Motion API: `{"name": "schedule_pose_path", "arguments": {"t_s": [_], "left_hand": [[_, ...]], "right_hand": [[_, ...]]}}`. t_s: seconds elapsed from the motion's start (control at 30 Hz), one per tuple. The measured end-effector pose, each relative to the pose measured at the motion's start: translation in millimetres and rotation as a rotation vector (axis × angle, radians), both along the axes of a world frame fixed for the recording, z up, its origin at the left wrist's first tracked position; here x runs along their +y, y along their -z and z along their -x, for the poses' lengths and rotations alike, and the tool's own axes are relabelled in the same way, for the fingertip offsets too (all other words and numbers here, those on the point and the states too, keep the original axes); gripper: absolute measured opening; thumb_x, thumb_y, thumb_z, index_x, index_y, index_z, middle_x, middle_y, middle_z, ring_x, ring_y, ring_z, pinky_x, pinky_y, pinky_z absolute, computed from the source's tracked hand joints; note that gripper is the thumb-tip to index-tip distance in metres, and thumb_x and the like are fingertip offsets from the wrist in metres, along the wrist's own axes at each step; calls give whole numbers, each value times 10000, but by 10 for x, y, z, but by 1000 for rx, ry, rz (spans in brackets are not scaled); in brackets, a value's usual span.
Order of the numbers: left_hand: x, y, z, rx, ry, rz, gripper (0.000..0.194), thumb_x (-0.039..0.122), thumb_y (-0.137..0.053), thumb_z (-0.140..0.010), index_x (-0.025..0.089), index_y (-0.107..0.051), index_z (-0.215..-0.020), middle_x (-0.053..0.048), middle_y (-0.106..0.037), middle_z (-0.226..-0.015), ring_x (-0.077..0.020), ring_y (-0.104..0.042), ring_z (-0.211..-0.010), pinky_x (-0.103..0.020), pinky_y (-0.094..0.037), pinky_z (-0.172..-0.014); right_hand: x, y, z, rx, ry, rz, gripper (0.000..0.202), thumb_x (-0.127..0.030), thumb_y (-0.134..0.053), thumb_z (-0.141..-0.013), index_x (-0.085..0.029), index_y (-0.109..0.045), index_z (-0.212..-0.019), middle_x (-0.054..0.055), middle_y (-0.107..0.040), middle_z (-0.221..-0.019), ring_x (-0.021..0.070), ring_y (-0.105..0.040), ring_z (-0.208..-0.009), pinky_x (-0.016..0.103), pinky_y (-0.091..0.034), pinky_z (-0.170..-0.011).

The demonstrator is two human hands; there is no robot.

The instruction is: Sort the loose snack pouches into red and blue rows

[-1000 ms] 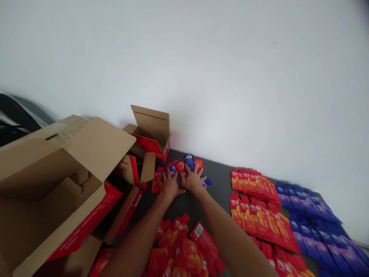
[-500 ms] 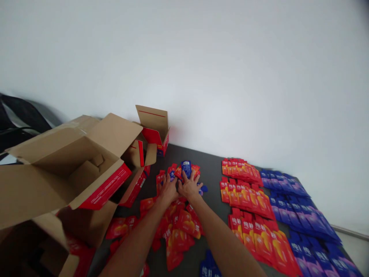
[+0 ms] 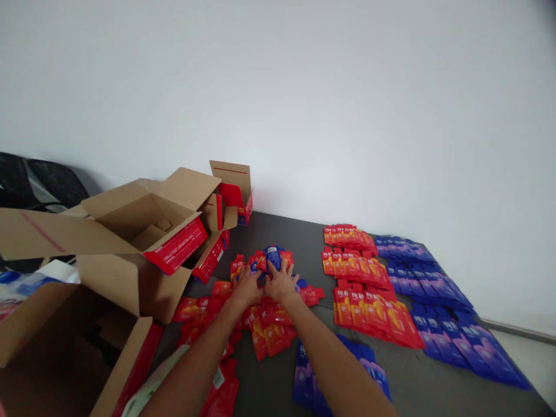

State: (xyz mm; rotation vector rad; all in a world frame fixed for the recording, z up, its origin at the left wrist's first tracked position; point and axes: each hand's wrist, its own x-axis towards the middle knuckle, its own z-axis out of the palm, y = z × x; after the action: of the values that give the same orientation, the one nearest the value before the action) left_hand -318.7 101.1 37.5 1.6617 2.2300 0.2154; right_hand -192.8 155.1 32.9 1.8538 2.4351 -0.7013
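A loose heap of red pouches (image 3: 273, 339) lies in the middle of the dark table (image 3: 278, 231), with a few blue ones on its far side. My left hand (image 3: 248, 286) rests on the far part of the heap, fingers spread. Beside it, my right hand (image 3: 280, 284) lies on the pouches with its fingers apart, the fingertips touching a blue pouch (image 3: 273, 256). Neither hand is closed round a pouch. Under my right forearm is a group of blue pouches (image 3: 306, 385), partly hidden.
Open cardboard boxes (image 3: 178, 243) stand along the left, one large box (image 3: 47, 347) nearest. Overlapping rows of red pouches (image 3: 369, 313) and blue pouches (image 3: 464, 341) lie on the right. A white wall (image 3: 304, 104) rises behind the table.
The view has shifted, showing more of the near table and boxes. Both hands stay spread on the heap, and a red pouch now sticks out right of my right hand.
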Motion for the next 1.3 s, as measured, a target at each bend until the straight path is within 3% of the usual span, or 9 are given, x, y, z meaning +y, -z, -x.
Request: {"name": "schedule_pose_path", "arguments": {"t_s": [0.3, 0.47, 0.6, 0.73, 0.83, 1.07, 1.3], "left_hand": [[-346, 69, -52, 109, 6, -102, 464, 551, -546, -792, 312, -667, -1170, -136, -532, -1336, -365, -394, -1298, -612, -209, -1094], [-480, 168, -84, 163, -20, -124, 465, 580, -546, -770, 320, -688, -1128, -135, -573, -1289, -403, -418, -1272, -649, -178, -1081], [-557, 247, -74, 153, -11, -153, 463, 577, -528, -780, 339, -674, -1149, -125, -580, -1286, -428, -385, -1298, -672, -207, -1047], [-670, 269, -105, 151, 5, -212, 483, 505, -599, -753, 297, -653, -1186, -129, -534, -1354, -431, -337, -1334, -645, -222, -1056], [-800, 238, -218, 148, 5, -297, 432, 404, -583, -786, 248, -651, -1183, -136, -517, -1375, -409, -333, -1340, -615, -248, -1062], [-1108, 6, -648, 100, 57, -534, 314, 292, -512, -856, 195, -669, -1110, -139, -601, -1222, -309, -492, -1189, -477, -345, -1024], [-1233, -106, -1004, -178, 155, -760, 221, 211, -557, -822, 161, -633, -1024, -108, -639, -1105, -245, -537, -1099, -388, -383, -984]], "right_hand": [[-266, 124, -34, 34, -29, -55, 595, -481, -476, -867, -441, -332, -1443, 38, -123, -1596, 439, -121, -1422, 698, -165, -1021], [-407, 156, -68, 33, -71, -114, 593, -468, -514, -842, -423, -385, -1419, 58, -216, -1560, 407, -193, -1399, 656, -169, -1029], [-508, 146, -108, 44, -111, -323, 519, -380, -563, -816, -357, -529, -1334, 87, -429, -1426, 354, -237, -1356, 557, -136, -1065], [-655, 101, -206, 104, -120, -459, 371, -284, -469, -894, -330, -626, -1227, 88, -581, -1252, 303, -344, -1236, 436, -249, -990], [-818, 57, -337, 208, -128, -552, 341, -265, -402, -954, -345, -672, -1147, 65, -643, -1145, 273, -395, -1155, 378, -296, -913], [-1262, -90, -800, 456, -98, -692, 284, -262, -477, -953, -331, -686, -1132, 24, -691, -1042, 214, -458, -1035, 305, -337, -867], [-1605, -304, -1347, 589, -54, -803, 263, -304, -482, -951, -245, -734, -997, 48, -679, -855, 201, -507, -915, 289, -365, -850]]}}
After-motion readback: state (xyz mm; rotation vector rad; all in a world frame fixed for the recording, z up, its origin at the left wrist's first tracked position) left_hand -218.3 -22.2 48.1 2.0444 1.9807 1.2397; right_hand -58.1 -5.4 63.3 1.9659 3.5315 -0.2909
